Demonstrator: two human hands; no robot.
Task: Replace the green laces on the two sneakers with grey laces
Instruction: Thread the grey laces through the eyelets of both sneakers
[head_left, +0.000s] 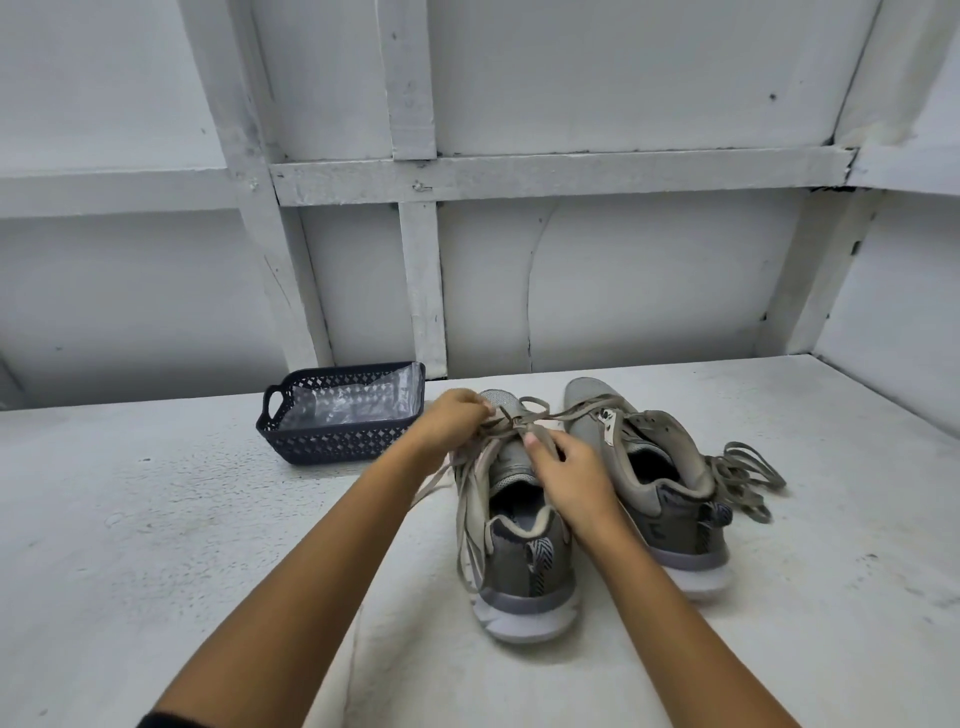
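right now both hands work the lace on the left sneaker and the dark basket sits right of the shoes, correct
No. In the head view the dark basket sits left of the shoes. The left hand and right hand do work the lace on the left sneaker.

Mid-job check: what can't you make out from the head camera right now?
1. Head view: eyelets of the nearer sneaker, covered by the left hand and right hand gripping the laces.
2. Head view: whether the loose lace pile is green or grey; flat lighting dulls colour.
3. Head view: anything under the crumpled plastic in the basket.
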